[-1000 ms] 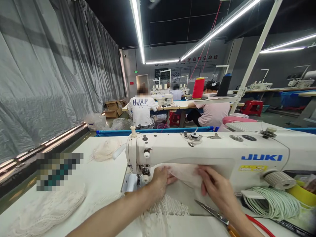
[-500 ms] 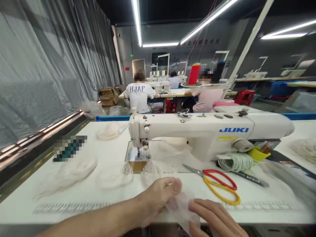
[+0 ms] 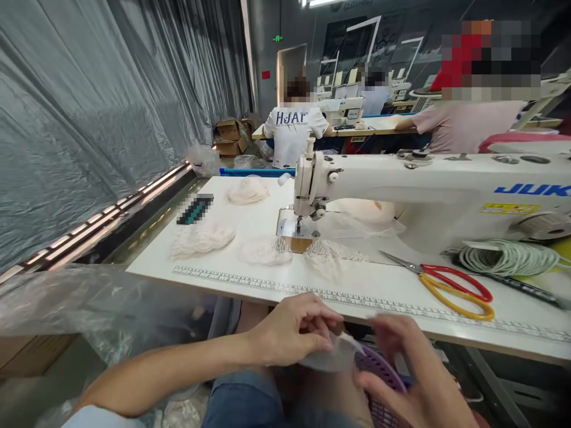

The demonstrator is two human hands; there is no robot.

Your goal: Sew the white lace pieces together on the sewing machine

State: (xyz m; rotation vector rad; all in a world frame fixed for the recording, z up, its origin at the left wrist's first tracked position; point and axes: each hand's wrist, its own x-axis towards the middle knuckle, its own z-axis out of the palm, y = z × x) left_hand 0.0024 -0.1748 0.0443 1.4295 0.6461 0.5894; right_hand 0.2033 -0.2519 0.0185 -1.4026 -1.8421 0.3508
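One left hand (image 3: 289,330) pinches one cloth (image 3: 332,356); one blurred right hand (image 3: 422,371) seems spread near one basket (image 3: 379,362).

The fabric (image 3: 328,358) is whitish, the basket (image 3: 382,368) purple, the scissor handles (image 3: 461,289) red and yellow.

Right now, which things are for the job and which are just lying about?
Probably for the job:
thin white cloth, in the left hand
sewing machine

Probably just lying about:
scissors, untouched
pale green cord coil
cardboard boxes
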